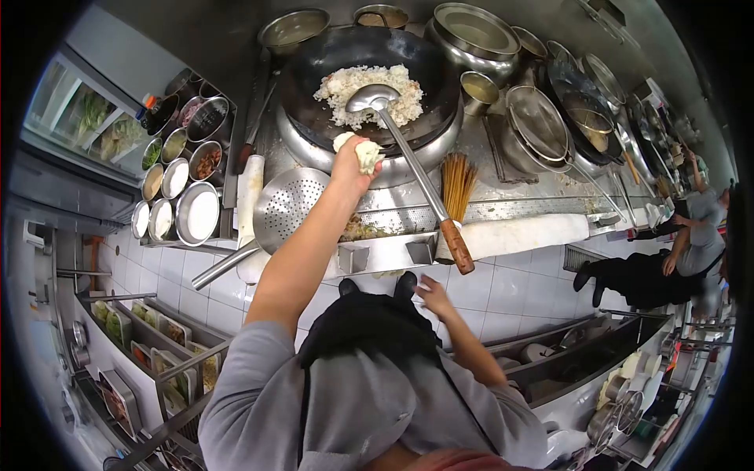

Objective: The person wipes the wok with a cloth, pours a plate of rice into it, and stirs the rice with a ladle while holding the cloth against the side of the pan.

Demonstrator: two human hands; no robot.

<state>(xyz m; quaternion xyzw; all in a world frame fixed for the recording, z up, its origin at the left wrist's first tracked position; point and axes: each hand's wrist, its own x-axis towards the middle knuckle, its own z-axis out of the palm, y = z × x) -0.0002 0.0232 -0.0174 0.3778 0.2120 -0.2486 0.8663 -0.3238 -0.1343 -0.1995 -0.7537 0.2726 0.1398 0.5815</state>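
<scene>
My left hand point(356, 166) is closed around a crumpled pale cloth point(368, 155) at the near rim of a large black wok point(305, 78). Cooked rice point(345, 82) lies heaped in the wok. A long-handled metal wok ladle point(403, 149) rests with its bowl on the rice, its wooden grip point(456, 247) sticking out past the stove's front edge. My right hand point(433, 296) hangs low beside my apron, fingers apart, holding nothing. Below my left wrist lies a perforated metal strainer point(290, 206).
Seasoning bowls point(198, 212) stand at the left. A bamboo brush point(458, 187) leans right of the ladle. Sieves point(538, 118) and pots point(475, 31) crowd the right and back. Another person point(691, 243) stands far right. Counters with food trays point(169, 373) lie behind me.
</scene>
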